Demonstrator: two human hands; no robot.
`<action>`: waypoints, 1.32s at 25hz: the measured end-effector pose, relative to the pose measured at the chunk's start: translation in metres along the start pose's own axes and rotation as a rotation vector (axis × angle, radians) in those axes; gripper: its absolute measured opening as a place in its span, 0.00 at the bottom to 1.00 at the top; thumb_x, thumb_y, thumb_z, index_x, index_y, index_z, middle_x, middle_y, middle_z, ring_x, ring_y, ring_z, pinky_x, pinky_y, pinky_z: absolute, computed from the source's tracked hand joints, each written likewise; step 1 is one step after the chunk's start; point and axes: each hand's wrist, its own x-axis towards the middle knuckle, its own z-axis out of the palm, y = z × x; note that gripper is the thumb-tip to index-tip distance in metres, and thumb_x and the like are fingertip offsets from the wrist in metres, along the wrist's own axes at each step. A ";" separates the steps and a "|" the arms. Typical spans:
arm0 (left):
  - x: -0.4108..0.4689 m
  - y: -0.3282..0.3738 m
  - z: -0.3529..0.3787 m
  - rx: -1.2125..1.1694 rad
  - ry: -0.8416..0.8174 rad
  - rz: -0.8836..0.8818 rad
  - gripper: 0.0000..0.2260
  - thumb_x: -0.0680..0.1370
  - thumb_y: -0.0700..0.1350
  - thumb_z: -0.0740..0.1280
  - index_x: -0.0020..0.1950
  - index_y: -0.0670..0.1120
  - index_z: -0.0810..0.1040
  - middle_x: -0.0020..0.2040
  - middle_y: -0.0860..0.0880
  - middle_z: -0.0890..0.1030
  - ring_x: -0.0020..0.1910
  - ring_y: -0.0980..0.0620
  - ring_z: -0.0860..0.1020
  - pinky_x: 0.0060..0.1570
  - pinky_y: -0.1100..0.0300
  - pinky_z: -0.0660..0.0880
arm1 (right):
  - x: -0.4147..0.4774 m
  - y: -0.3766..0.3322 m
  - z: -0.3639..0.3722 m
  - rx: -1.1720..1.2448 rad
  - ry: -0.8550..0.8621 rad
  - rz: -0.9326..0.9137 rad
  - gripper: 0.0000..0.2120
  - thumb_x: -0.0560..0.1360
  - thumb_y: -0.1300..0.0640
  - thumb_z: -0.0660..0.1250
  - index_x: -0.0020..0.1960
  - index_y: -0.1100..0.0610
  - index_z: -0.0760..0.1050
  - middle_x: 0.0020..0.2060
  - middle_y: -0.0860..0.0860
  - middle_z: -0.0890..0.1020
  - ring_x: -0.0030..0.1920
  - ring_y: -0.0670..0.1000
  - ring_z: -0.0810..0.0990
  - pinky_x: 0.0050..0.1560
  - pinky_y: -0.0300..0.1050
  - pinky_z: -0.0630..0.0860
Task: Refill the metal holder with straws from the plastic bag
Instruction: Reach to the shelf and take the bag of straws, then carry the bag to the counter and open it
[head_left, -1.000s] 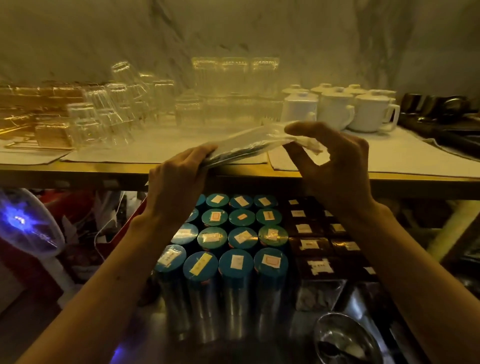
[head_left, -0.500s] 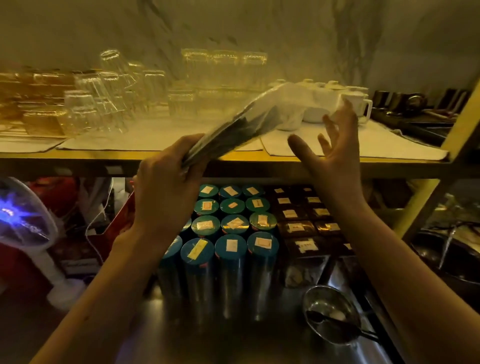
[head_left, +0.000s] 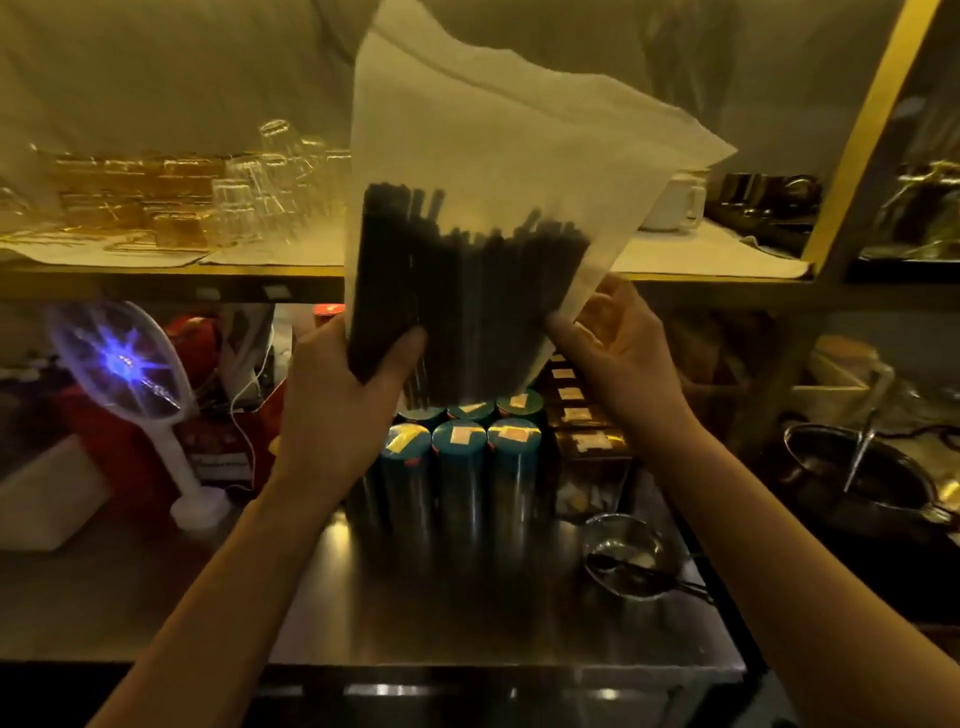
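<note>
Left hand (head_left: 337, 415) wraps its grip round the bag (head_left: 493, 130) low down, right hand (head_left: 618, 353) pinching its edge; limp, slippery film (light, stiff straws (head_left: 467, 291) inside) seems best held low.

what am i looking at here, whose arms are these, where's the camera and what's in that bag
No machine here: a person wears a camera on the head, looking down at their own arms. The left hand grips the bottom of a plastic bag, held upright; the right hand holds its lower right edge. Inside stand dark straws. Below, on the steel counter, are teal-lidded tins and a small metal bowl. On the shelf behind sit glasses. I can't pick out the metal holder.
</note>
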 end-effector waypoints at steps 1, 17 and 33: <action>-0.016 0.011 0.001 -0.046 -0.027 -0.052 0.06 0.76 0.44 0.69 0.41 0.52 0.75 0.35 0.57 0.77 0.33 0.67 0.78 0.32 0.77 0.70 | -0.018 -0.004 -0.012 0.008 -0.013 0.003 0.19 0.76 0.57 0.69 0.66 0.54 0.69 0.54 0.43 0.81 0.56 0.37 0.80 0.54 0.34 0.78; -0.186 0.107 0.115 -0.803 -0.875 -0.675 0.16 0.73 0.45 0.70 0.59 0.42 0.79 0.54 0.41 0.84 0.55 0.41 0.82 0.53 0.46 0.78 | -0.279 -0.055 -0.179 -0.091 0.482 0.266 0.02 0.75 0.60 0.68 0.44 0.56 0.78 0.35 0.43 0.83 0.40 0.40 0.82 0.40 0.34 0.77; -0.372 0.232 0.230 -1.015 -1.981 -0.508 0.09 0.74 0.43 0.68 0.52 0.42 0.81 0.42 0.48 0.86 0.42 0.53 0.84 0.39 0.63 0.78 | -0.537 -0.141 -0.181 -0.460 1.563 0.548 0.10 0.75 0.55 0.69 0.50 0.62 0.80 0.47 0.63 0.82 0.52 0.61 0.82 0.57 0.59 0.79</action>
